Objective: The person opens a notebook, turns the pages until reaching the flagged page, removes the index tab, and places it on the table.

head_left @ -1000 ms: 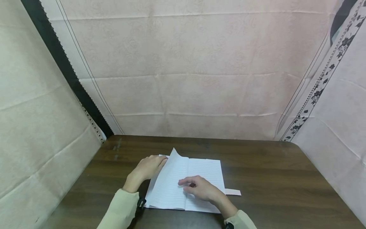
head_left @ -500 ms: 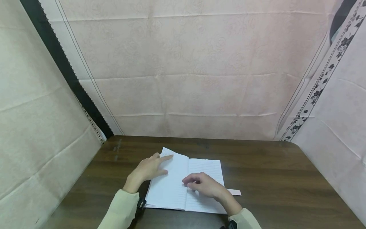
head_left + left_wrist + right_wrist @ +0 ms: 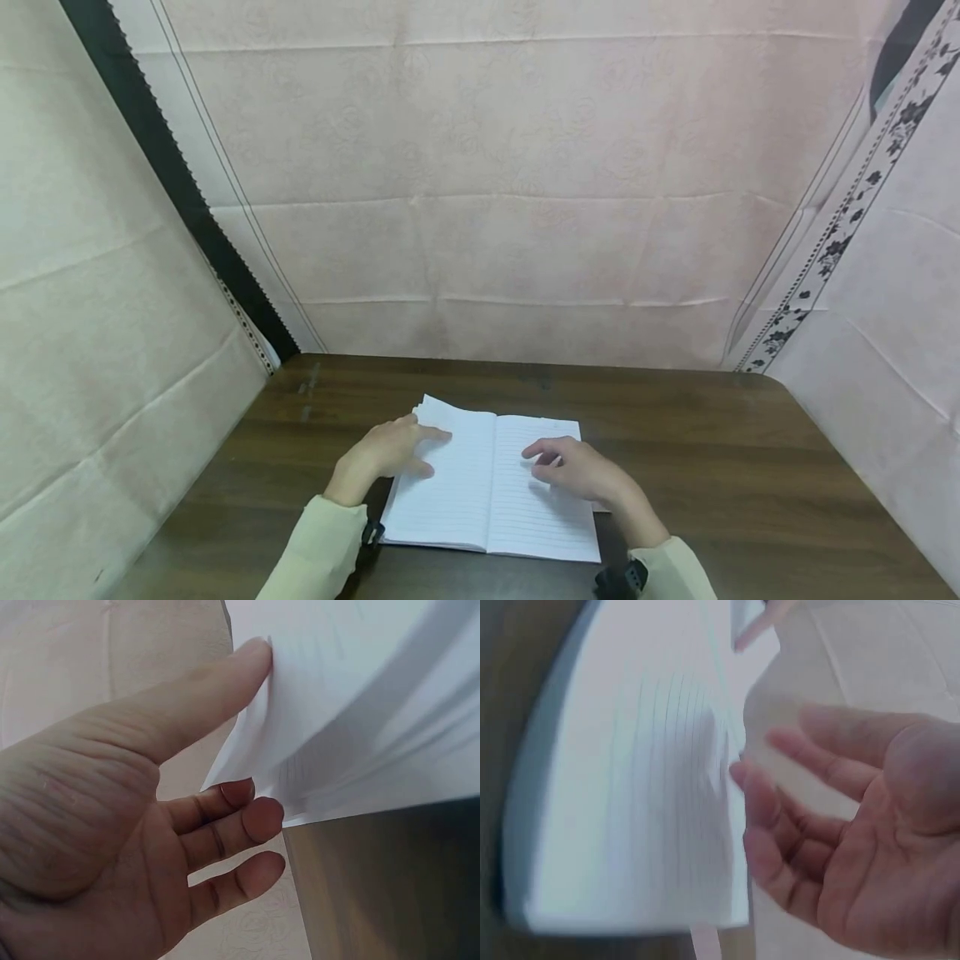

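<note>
- From where I stand, a white paper notebook with ruled pages (image 3: 491, 487) lies spread on a dark brown wood-grain table (image 3: 675, 433), near its middle from side to side; the top outer corner of its left page stands up a little.
- The person's left hand (image 3: 392, 450) is at that page's outer edge, index finger and thumb stretched apart over the paper; close up, the thumb touches the sheets and the other fingertips sit by their edge. I cannot tell how firmly it presses.
- The right hand (image 3: 577, 468) is above the ruled right page, fingers loosely bent, thumb apart from them, holding nothing; the two hands are well apart.
- A narrow pale strip (image 3: 706, 943) sticks out past the notebook's right side, partly hidden by the right wrist from above.
- Both arms wear pale yellow-green sleeves (image 3: 311, 550), with a black device (image 3: 633, 575) at each wrist.
- Cream cloth hangings (image 3: 487, 167) surround the table, one at the right with a dark floral border (image 3: 851, 225).
</note>
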